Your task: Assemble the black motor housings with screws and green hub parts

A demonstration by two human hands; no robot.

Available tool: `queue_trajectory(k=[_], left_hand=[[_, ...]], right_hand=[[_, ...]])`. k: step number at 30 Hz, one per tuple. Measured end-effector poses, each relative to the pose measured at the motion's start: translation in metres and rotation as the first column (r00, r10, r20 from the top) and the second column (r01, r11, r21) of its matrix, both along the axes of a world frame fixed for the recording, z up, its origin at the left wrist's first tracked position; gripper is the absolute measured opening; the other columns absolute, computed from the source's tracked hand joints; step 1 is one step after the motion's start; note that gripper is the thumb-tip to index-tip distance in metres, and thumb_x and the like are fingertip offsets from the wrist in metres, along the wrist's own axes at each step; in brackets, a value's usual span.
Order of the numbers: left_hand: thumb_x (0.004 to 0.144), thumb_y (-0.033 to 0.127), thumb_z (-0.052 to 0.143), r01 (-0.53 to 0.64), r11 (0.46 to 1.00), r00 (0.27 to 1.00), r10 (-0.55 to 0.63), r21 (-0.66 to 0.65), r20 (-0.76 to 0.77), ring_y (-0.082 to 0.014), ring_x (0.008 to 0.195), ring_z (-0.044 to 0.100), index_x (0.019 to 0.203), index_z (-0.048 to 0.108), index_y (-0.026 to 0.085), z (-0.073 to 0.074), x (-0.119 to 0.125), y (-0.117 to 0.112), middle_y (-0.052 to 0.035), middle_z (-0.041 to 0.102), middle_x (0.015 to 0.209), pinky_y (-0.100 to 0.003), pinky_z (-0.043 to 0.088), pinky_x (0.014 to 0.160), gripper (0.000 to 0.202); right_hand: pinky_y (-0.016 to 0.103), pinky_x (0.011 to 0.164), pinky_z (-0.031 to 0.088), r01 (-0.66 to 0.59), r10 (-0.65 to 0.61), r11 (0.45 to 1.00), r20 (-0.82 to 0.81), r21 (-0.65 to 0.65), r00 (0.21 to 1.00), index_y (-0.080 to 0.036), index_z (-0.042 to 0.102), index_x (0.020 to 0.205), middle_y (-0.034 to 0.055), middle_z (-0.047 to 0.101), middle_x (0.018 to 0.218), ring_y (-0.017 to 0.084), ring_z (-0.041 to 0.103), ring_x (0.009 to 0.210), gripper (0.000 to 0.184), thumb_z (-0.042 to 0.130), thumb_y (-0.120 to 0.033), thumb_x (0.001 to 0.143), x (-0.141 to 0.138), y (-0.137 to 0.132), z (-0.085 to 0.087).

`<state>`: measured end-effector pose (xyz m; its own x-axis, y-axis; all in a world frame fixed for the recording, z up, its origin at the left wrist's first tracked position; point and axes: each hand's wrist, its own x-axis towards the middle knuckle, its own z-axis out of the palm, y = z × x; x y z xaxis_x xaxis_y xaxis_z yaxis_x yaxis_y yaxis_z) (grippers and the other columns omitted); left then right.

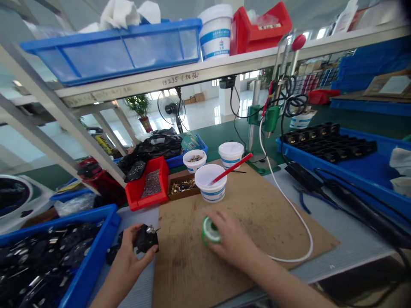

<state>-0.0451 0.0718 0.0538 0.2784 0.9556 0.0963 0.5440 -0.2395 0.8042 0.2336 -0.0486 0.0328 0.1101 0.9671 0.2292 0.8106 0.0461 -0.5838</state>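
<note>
My left hand (130, 252) grips a small black plastic part (147, 239) with a silvery metal piece on its top, above the left edge of the brown board (186, 273). Over the middle of that board, my right hand (229, 237) has its thumb and fingers round a small green and white spool (210, 231); part of it is hidden by the fingers. Behind the spool stands a white tub (210, 194) with a red stick (234, 168) leaning in it.
Black parts fill a blue bin (111, 222) at the left. A red bin (132, 196) of small grains and a cardboard box (184, 196) of brass-coloured pieces stand behind. A green press (271, 117), a white cable (308, 231) and a blue tray (359, 169) are on the right.
</note>
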Motion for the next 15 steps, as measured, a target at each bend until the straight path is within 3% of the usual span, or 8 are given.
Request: queue_trajectory(k=[4,7,9,11,13,15], left_hand=[[0.065,0.048,0.077,-0.041,0.950,0.924,0.154,-0.310,0.351,-0.0316,0.110,0.063,0.121,0.055,0.022,-0.010,0.002,-0.024,-0.0084,0.071,0.110,-0.039,0.051,0.092,0.065],[0.073,0.047,0.071,-0.022,0.857,0.797,0.326,-0.514,0.509,-0.0293,0.116,0.062,0.121,0.060,0.019,-0.015,0.009,-0.044,-0.0090,0.074,0.110,-0.034,0.054,0.086,0.057],[0.075,0.041,0.071,0.015,0.783,0.724,0.420,-0.622,0.547,-0.0278,0.111,0.064,0.119,0.063,0.017,-0.016,0.012,-0.059,-0.0113,0.074,0.111,-0.031,0.056,0.077,0.051],[0.078,0.034,0.069,0.047,0.715,0.664,0.499,-0.698,0.557,-0.0260,0.102,0.069,0.117,0.064,0.015,-0.015,0.015,-0.073,-0.0133,0.075,0.111,-0.028,0.057,0.067,0.043],[0.081,0.028,0.067,0.059,0.666,0.616,0.562,-0.744,0.552,-0.0241,0.087,0.072,0.113,0.064,0.017,-0.013,0.018,-0.085,-0.0130,0.077,0.104,-0.027,0.056,0.059,0.034],[0.084,0.027,0.066,0.060,0.633,0.582,0.605,-0.771,0.543,-0.0205,0.068,0.071,0.106,0.064,0.017,-0.011,0.022,-0.096,-0.0120,0.078,0.094,-0.026,0.055,0.051,0.024]], right_hand=[[0.051,0.097,0.045,0.347,-0.348,0.938,0.030,0.012,0.937,-0.003,0.041,0.141,0.0259,0.049,0.129,0.037,0.055,0.116,0.063,0.055,-0.026,0.084,0.084,0.011,-0.010],[0.057,0.100,0.041,0.415,-0.415,0.910,0.073,0.013,0.907,-0.001,0.044,0.138,0.0292,0.048,0.130,0.042,0.050,0.120,0.067,0.061,-0.032,0.082,0.115,0.012,-0.016],[0.061,0.106,0.031,0.423,-0.427,0.904,0.096,0.056,0.899,-0.002,0.041,0.141,0.0297,0.040,0.139,0.045,0.038,0.131,0.071,0.062,-0.038,0.083,0.108,0.005,-0.012],[0.061,0.107,0.027,0.353,-0.358,0.933,0.070,0.073,0.931,-0.004,0.040,0.142,0.0289,0.037,0.143,0.044,0.031,0.136,0.066,0.054,-0.041,0.089,0.081,-0.006,-0.004],[0.048,0.098,0.042,0.132,-0.132,0.991,-0.015,0.003,0.991,-0.009,0.052,0.132,0.0225,0.056,0.126,0.035,0.052,0.120,0.046,0.044,-0.036,0.096,0.043,-0.015,0.001],[0.027,0.075,0.052,-0.121,0.115,0.989,-0.068,-0.087,0.991,-0.020,0.068,0.103,0.0061,0.070,0.094,0.020,0.067,0.086,0.022,0.049,-0.029,0.095,0.005,-0.015,0.001]])
